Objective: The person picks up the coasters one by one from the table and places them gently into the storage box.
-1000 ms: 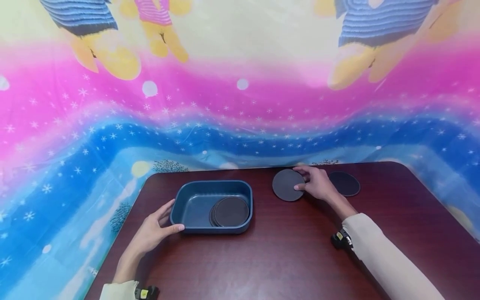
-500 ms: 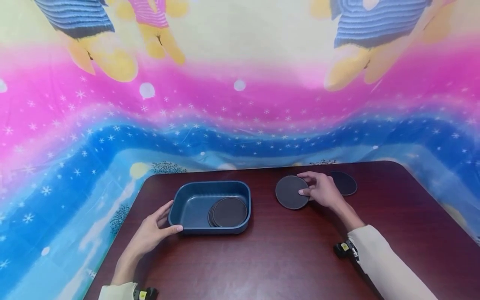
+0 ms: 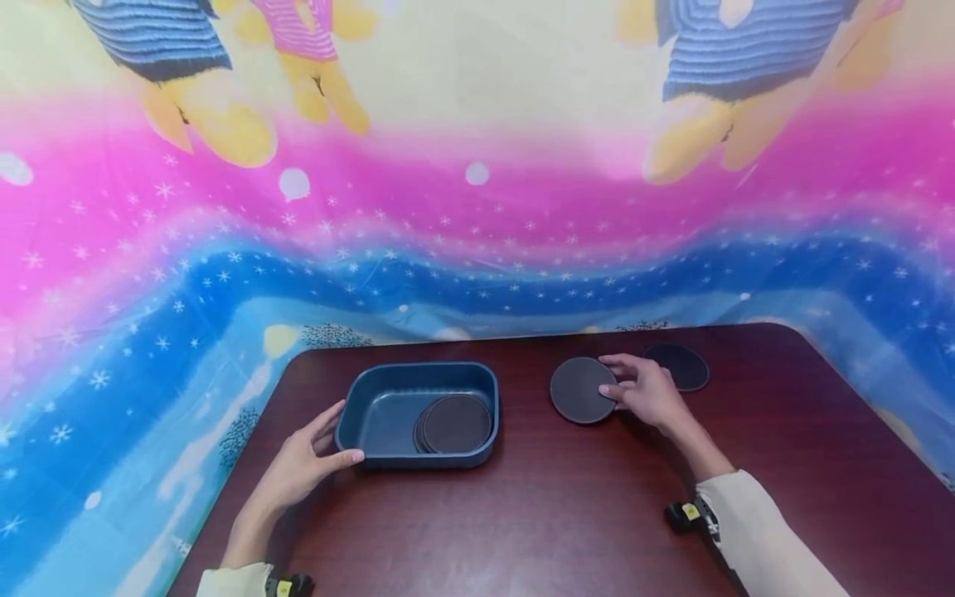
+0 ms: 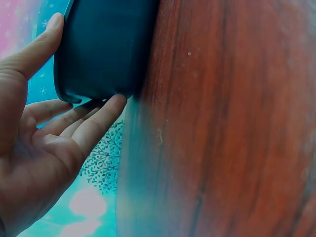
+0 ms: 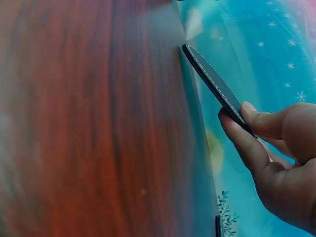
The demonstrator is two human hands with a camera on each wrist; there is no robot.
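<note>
My right hand pinches a round dark coaster by its right edge, thumb on top and fingers beneath. In the right wrist view the coaster has pale edge stitching and is held tilted above the table. At the left, my left hand holds the end of a blue-green rectangular container, its thumb at the near corner and its fingers along the left wall. The left wrist view shows the container's wall between thumb and fingertips. Inside, several overlapping coasters lie at the right end.
Another dark coaster lies on the table behind my right hand, partly covered by it. The reddish-brown table ends at a patterned cloth backdrop just behind it.
My right hand has drawn the pinched coaster slightly toward me, away from the table's far edge. The left hand and the container keep their place.
</note>
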